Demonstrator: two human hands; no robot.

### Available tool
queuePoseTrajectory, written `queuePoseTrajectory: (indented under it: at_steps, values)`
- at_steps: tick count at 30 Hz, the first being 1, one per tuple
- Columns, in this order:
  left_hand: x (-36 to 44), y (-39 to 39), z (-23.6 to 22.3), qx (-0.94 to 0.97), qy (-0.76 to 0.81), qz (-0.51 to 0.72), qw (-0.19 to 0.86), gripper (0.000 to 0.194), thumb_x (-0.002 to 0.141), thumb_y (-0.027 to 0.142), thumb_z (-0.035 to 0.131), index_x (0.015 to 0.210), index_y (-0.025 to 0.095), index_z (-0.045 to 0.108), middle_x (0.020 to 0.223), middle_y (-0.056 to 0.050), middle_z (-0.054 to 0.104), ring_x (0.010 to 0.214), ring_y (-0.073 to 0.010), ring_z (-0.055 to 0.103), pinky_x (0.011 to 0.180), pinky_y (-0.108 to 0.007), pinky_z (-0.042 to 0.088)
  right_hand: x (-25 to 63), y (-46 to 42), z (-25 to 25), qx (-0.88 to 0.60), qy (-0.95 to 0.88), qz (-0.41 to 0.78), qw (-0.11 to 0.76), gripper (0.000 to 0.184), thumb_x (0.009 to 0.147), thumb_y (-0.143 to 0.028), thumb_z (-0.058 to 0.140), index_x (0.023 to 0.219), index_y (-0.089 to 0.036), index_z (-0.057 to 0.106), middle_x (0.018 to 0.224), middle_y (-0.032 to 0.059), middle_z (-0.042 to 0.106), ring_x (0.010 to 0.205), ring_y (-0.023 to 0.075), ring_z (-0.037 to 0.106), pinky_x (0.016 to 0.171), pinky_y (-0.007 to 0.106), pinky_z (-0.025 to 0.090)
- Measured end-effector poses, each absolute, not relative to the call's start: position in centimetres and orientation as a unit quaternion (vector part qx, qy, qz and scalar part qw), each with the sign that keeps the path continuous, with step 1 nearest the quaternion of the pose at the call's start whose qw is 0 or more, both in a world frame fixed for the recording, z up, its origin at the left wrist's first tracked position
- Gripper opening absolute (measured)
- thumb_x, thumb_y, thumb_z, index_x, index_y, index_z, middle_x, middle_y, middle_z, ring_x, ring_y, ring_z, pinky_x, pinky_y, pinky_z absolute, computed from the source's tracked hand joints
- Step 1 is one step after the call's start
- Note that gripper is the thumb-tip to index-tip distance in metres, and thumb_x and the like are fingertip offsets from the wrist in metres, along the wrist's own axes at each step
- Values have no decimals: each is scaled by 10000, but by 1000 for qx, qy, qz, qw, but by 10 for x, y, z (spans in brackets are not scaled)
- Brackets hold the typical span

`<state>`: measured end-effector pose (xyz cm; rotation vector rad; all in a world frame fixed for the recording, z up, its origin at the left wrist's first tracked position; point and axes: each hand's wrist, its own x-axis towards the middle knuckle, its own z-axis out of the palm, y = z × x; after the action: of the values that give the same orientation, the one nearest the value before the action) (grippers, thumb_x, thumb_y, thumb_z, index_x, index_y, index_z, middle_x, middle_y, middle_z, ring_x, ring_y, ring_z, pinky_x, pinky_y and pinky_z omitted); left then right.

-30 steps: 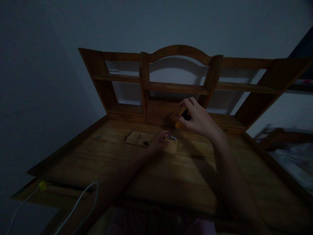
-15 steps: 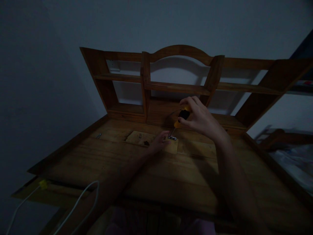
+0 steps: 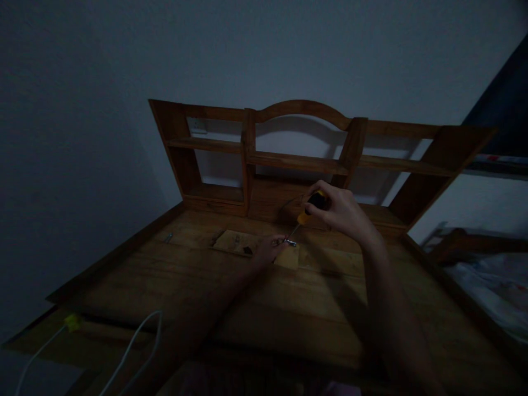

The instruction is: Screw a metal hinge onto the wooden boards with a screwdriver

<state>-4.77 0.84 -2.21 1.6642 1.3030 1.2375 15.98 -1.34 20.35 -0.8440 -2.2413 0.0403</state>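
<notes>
The room is dim. My right hand (image 3: pixel 342 212) is closed round the black-and-yellow handle of a screwdriver (image 3: pixel 310 208), its shaft slanting down-left to a small metal fitting (image 3: pixel 290 242). That fitting sits at the right end of a pale wooden panel (image 3: pixel 256 247) set into the wooden desk top (image 3: pixel 256 308). My left hand (image 3: pixel 270 248) rests on the panel, fingertips pinched at the fitting beside the screwdriver tip.
A wooden shelf unit (image 3: pixel 297 159) with an arched middle stands at the back of the desk against the wall. A loose screw (image 3: pixel 168 237) lies far left. White cables (image 3: pixel 136 341) with a yellow tag (image 3: pixel 72 322) hang at the front left. Pale bedding (image 3: pixel 495 291) lies right.
The view has tilted, so the desk and shelf sit lower in frame. My right hand has turned slightly on the screwdriver handle; my left hand stays at the fitting.
</notes>
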Motion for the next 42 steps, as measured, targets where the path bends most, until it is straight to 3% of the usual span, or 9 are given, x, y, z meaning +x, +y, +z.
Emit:
queuePoseTrajectory:
  at_steps: [6,9,11,15,17,21,30,36,42]
  values:
    - [-46,15,-34,606,468,505,399,293,813,422,721,1013,215,776,1052,-87,779,985,-275,722,906,-430,555,209,-30,187,-445,-748,-20,492,315,787,-459,732,957,-261,555,953,61,713,797,261,674,659,368,507]
    - [-45,18,-39,601,466,510,402,285,807,399,733,1009,202,763,1032,-105,780,944,-275,735,874,-426,568,233,-45,139,-486,-755,44,438,380,797,-446,719,1077,-295,511,1002,81,721,853,310,703,659,420,549]
    - [-44,18,-38,614,456,515,387,247,832,386,707,1002,212,749,1022,-94,779,935,-260,737,864,-405,568,240,-53,103,-505,-766,55,394,293,867,-416,631,1117,-303,527,1030,97,712,863,324,705,678,460,560]
    - [-43,12,-30,640,446,525,342,165,869,354,667,976,233,701,962,-50,774,895,-220,735,829,-349,566,242,-52,47,-506,-788,60,346,315,951,-400,488,1240,-296,557,1146,106,690,1029,334,674,837,526,549]
    - [-43,8,-25,651,452,521,318,124,886,327,645,962,234,677,937,-34,767,871,-198,730,808,-318,561,240,-43,29,-506,-791,55,340,386,956,-429,482,1310,-291,551,1235,108,662,1130,324,633,931,523,517]
    - [-43,3,-18,663,454,515,298,70,910,257,594,934,221,648,922,-29,757,848,-173,719,786,-282,551,237,-23,6,-498,-802,49,325,406,945,-449,503,1259,-216,614,1205,144,663,1123,319,614,980,490,480]
    - [-38,7,-20,637,417,557,332,69,908,280,589,925,219,618,909,-19,720,886,-171,694,829,-283,531,234,-17,11,-483,-813,53,320,344,957,-463,501,1173,-245,655,1119,99,666,1053,274,612,938,424,475]
    - [-36,3,-12,579,356,615,400,230,888,417,629,905,192,581,972,-71,718,981,-201,688,919,-328,512,207,5,40,-481,-793,50,371,358,957,-523,501,1041,-212,658,1022,102,657,990,273,613,912,426,474]
    - [-38,-6,-8,570,354,619,407,209,939,412,573,953,204,556,1081,-84,721,1084,-211,674,993,-363,484,150,-16,29,-421,-735,216,485,415,958,-472,554,1314,-261,566,1280,98,630,1162,264,602,1017,442,458]
